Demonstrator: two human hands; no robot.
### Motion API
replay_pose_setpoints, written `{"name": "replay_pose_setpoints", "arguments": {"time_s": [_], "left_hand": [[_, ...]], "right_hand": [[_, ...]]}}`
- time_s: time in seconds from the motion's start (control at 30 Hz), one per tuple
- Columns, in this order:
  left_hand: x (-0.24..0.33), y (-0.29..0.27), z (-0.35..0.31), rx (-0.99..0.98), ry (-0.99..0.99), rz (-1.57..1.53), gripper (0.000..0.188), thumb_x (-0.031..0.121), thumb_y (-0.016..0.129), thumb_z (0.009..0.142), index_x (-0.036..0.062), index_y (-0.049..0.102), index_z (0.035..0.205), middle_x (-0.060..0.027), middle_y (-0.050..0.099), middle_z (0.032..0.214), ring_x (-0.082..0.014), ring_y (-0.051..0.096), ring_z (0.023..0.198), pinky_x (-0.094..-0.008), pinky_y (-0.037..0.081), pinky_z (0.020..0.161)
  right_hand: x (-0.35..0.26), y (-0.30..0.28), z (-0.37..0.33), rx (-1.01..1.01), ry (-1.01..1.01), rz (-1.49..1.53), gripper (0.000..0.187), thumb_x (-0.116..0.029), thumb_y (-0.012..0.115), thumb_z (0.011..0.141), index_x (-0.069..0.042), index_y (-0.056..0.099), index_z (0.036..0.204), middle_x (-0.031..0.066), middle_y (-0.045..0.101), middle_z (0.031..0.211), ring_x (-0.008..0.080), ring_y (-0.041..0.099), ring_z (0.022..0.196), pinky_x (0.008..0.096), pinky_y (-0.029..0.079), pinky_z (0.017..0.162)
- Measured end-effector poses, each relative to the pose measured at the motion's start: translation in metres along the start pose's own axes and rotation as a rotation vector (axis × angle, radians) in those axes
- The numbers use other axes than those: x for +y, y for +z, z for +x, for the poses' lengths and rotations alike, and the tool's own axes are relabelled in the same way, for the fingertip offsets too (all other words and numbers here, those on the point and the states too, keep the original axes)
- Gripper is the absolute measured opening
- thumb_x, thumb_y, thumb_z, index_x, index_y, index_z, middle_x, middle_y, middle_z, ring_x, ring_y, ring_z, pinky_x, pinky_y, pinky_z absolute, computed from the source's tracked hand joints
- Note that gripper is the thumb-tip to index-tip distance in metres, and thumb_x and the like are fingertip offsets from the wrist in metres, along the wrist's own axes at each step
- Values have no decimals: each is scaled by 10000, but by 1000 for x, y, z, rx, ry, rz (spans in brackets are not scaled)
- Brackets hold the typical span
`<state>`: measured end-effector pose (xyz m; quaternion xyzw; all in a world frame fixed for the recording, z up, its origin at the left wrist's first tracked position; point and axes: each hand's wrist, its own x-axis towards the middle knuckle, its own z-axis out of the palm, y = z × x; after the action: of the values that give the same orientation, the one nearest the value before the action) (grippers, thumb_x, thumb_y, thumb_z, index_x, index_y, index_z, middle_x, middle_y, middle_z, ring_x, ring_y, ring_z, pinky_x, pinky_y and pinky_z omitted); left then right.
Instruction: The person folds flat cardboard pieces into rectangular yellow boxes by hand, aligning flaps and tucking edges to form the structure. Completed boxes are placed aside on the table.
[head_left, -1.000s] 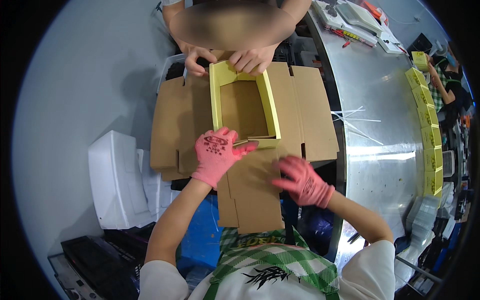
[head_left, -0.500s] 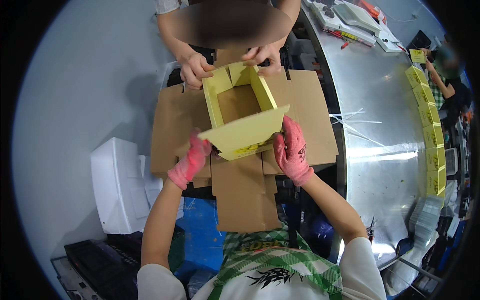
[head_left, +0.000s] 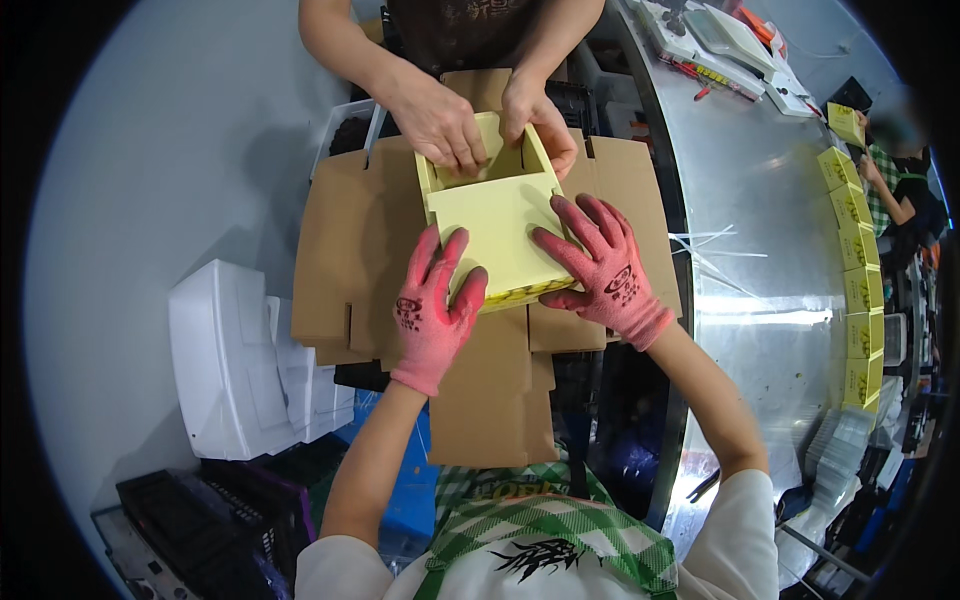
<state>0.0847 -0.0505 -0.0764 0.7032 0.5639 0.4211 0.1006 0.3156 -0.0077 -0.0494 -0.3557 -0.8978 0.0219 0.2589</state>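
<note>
A yellow cardboard box [head_left: 500, 230] stands in front of me, its near flap folded inward over the near part of the opening. My left hand [head_left: 434, 310], in a pink glove, has its fingers spread along the box's near left side. Across from it my right hand [head_left: 600, 262], gloved alike, lays stretched fingers on the flap's right edge, the thumb low by the front. At the far end a co-worker's bare hands [head_left: 450, 130] reach into the box and grip its far right wall. Beneath lies an unfolded brown cardboard carton [head_left: 345, 250], its flaps spread out.
On the right runs a metal table [head_left: 745, 340] with white plastic strips [head_left: 715, 245] and a row of yellow boxes [head_left: 858, 290]. Another person handles a yellow box [head_left: 845, 122] at its far end. White foam boxes [head_left: 230, 360] stand left, by the wall.
The near flap, raised before, is now folded down into the box. Both my hands have moved inward, spreading on the box. The co-worker's hands have shifted from its far rim to inside.
</note>
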Motion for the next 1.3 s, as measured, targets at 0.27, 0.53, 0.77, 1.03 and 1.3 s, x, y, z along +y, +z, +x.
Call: {"name": "replay_pose_setpoints", "arguments": {"time_s": [0.27, 0.53, 0.77, 1.03, 1.3], "left_hand": [[13, -33, 24, -400, 224, 574, 576, 582, 721, 630, 198, 712, 1059, -126, 405, 1405, -383, 279, 1329, -591, 134, 1107], [18, -21, 70, -870, 331, 355, 589, 326, 733, 733, 150, 531, 1257, -89, 580, 1046, -213, 574, 942, -371, 472, 848], [14, 26, 109, -1891, -213, -33, 620, 364, 698, 794, 173, 416, 1312, -63, 528, 1087, -157, 540, 852, -363, 459, 718], [1, 49, 112, -2034, -105, -91, 1040, 423, 738, 677, 113, 172, 1492, -183, 294, 1383, -362, 364, 1252, -402, 566, 566], [-13, 70, 112, -2072, -37, -271, 982, 415, 753, 609, 55, 322, 1415, -219, 338, 1361, -382, 372, 1243, -444, 410, 979]], "right_hand": [[13, 7, 7, -121, -171, 25, 511, -334, 775, 604, -111, 606, 1032, 37, 618, 1054, 227, 532, 1112, 508, 334, 1073], [5, 13, 18, -142, -169, 155, 288, -255, 801, 547, -134, 633, 747, -21, 582, 707, 202, 556, 910, 522, 348, 1057], [2, 49, -16, 228, 93, 551, 868, -283, 802, 726, -150, 320, 1435, 228, 312, 1437, 387, 330, 1331, 552, 275, 1076], [-24, 55, -27, 319, 474, 1354, 1342, 38, 810, 640, -278, -184, 1484, 201, 51, 1554, 344, 250, 1381, 494, 345, 1043], [-13, 70, -34, -107, 735, 1170, 1122, -105, 805, 623, 36, 86, 1473, 297, 155, 1487, 454, 217, 1379, 480, 241, 1112]]}}
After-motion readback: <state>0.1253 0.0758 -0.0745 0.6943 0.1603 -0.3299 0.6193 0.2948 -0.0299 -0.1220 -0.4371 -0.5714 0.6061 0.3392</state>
